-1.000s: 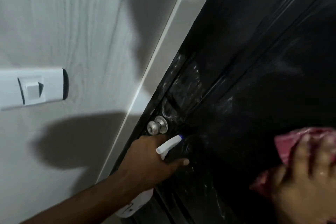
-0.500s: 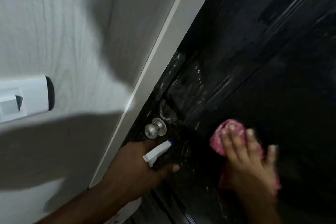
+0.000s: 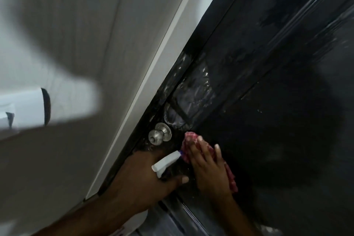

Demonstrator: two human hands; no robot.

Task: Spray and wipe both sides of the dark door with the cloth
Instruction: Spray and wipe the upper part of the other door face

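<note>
Wiping step in hand, on the one face of the dark door (image 3: 268, 101) that showed. Right hand (image 3: 208, 168) lay flat, fingers straight, pressing a red checked cloth (image 3: 188, 137) against the door panel just beside the metal door knob (image 3: 158, 136). Left hand (image 3: 145, 180) was curled round the neck of a white spray bottle (image 3: 164, 161), its blue-tipped nozzle pointing at the door and touching or nearly touching the cloth; which, could not be told. Wet streaks and droplets (image 3: 193, 94) sat unwiped on the panel above the knob, beside the white door frame (image 3: 153, 82). Judged: the next move called for carrying the cloth up over that wet patch and around the knob, keeping flat pressure, with the bottle held out of the cloth's path. The other face of the door was not in view, so presumably undone. The only container was the bottle; its body was mostly hidden under the left arm, so fill level could not be read. A wall switch (image 3: 24, 107) showed at the left.
</note>
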